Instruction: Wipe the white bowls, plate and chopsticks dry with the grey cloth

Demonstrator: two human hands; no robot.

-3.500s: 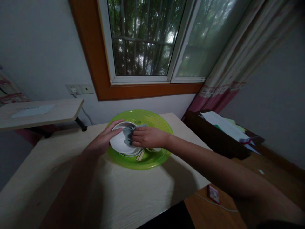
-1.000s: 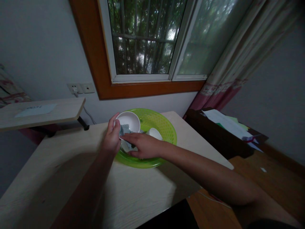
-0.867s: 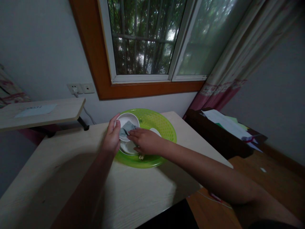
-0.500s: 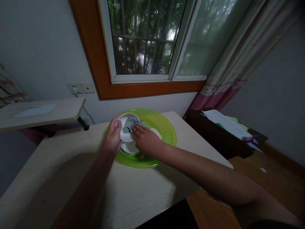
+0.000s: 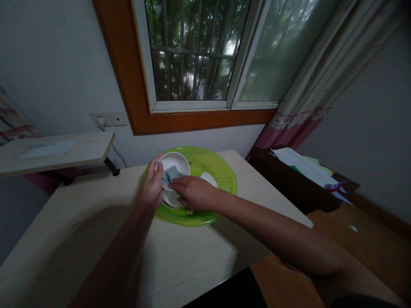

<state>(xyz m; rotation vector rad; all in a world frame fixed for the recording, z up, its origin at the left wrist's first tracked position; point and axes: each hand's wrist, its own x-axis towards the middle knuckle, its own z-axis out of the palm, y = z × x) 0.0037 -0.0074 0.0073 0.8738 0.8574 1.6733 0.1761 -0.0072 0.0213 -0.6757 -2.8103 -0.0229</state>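
Observation:
My left hand (image 5: 153, 182) grips a white bowl (image 5: 176, 159) by its left side, thumb over the rim, tilted toward me above a round green plastic basket (image 5: 226, 171). A grey cloth (image 5: 172, 173) lies inside the bowl, and my right hand (image 5: 194, 191) is closed on it, pressing it near the bowl's lower edge. Below the bowl, more white dishware (image 5: 171, 199) rests in the basket. Another white piece (image 5: 209, 179) shows partly behind my right hand. Small yellowish ends (image 5: 189, 211) of something stick out under that hand.
The basket stands on a pale wooden table (image 5: 180, 252) against the wall under a window. At left a raised shelf (image 5: 86, 147) carries a paper label. To the right, papers (image 5: 303, 164) lie on a dark wooden piece of furniture (image 5: 292, 188).
My right hand has moved the cloth down and slightly left inside the bowl, uncovering the bowl's upper part. The left hand keeps its hold in the same place.

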